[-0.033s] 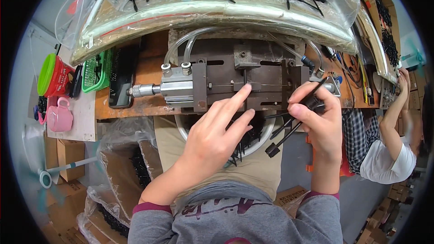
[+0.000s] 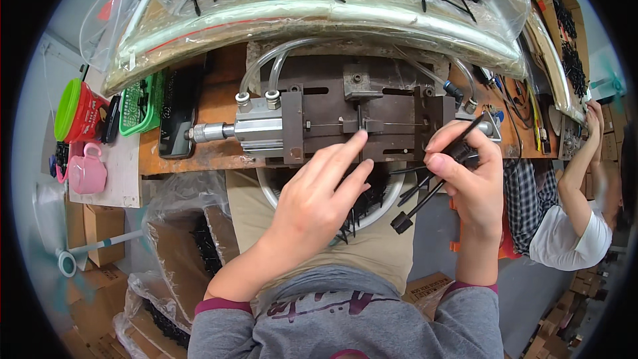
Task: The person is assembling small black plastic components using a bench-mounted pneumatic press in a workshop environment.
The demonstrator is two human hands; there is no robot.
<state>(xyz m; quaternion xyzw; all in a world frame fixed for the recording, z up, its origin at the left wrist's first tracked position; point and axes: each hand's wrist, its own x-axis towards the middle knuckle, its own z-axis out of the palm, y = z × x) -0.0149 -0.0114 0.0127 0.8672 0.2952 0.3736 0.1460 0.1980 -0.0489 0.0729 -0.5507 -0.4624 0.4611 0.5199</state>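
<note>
Clock read from middle of fixture; 12 = straight away from me.

L hand (image 2: 316, 189), approx. 7 o'clock: fingers spread & extended, index reaching furthest twd 12, thumb well apart from it; nothing gripped. Index tip is at nr end of slim black piece (image 2: 359, 114) lying 12–6 in the fixture; can't tell if tip touches or is just over it.

R hand (image 2: 473, 183), approx. 4 o'clock: thumb & fingers closed on a few black parts (image 2: 417, 207), stems crossing at odd angles; one w/ blocky head hangs out twd 7 of that hand. Exact no. unclear, fingers cover some.

Fixture (image 2: 325, 138): dark metal plate w/ slots, on wooden bench (image 2: 219, 153). Silver cyl. (image 2: 260, 134) at 9, clear tubes (image 2: 282, 60) arching over fr. its fittings, approx. 10–11.

At 6, below bench edge: round basin (image 2: 267, 189), pale rim, w/ more black parts inside, partly hidden by L hand.

Further out: dark flat device (image 2: 178, 110) & green basket (image 2: 147, 114) at 9; pink cup (image 2: 88, 174) betw. 8 & 9. Plastic-lined tray (image 2: 319, 16) at 12, heaped w/ black parts. Open carton (image 2: 169, 252) approx. 8, on floor side. Co-worker (image 2: 571, 239) approx. 4, white top, arms raised.
</note>
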